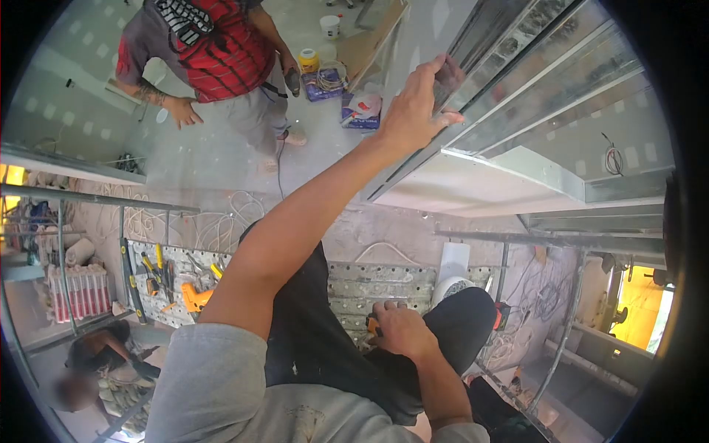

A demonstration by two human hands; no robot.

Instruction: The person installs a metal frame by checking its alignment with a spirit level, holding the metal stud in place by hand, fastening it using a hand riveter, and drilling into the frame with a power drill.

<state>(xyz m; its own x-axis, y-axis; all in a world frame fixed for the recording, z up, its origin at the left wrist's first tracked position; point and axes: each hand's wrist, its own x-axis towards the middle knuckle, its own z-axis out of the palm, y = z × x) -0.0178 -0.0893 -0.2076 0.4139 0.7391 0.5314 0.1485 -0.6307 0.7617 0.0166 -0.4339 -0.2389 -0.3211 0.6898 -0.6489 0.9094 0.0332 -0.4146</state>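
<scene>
Metal profile (461,92) is high on your right, at the near edge of the metal frame (546,81); your left hand (413,111) is on it, fingers bent over the edge, thumb set apart lower down; how hard it grips, I can't tell. Your right hand (402,330) is well apart from it, below the frame by your thigh, closed on an orange-and-black tool (373,325), likely a tape measure, mostly hidden by the fingers.

Handling, my read: keep the left thumb and fingers off the profile's cut lip, it's likely sharp; hold by the flat faces; keep your weight over the deck rather than hanging it on the frame; keep the right wrist loose so the tool doesn't snag your trousers.

Just under the frame: white board (480,177); below that, the perforated scaffold deck (377,284) under you; on the deck, well left of the frame, an orange power tool (196,297) beside yellow-handled hand tools (153,260).

Containers: beyond the frame's left side, on the floor, a yellow tub (308,59) and a white bucket (330,28), contents can't be told; blue bags (323,92) by the tub, coiled cord (332,76) on top; clear plastic bag (364,105) nearer the frame, something red in it; far left and lower than the frame, red-and-white cartridges (77,293) stand in a row.

Co-worker (229,66) left of the frame, dark tool (293,81) in one hand.
</scene>
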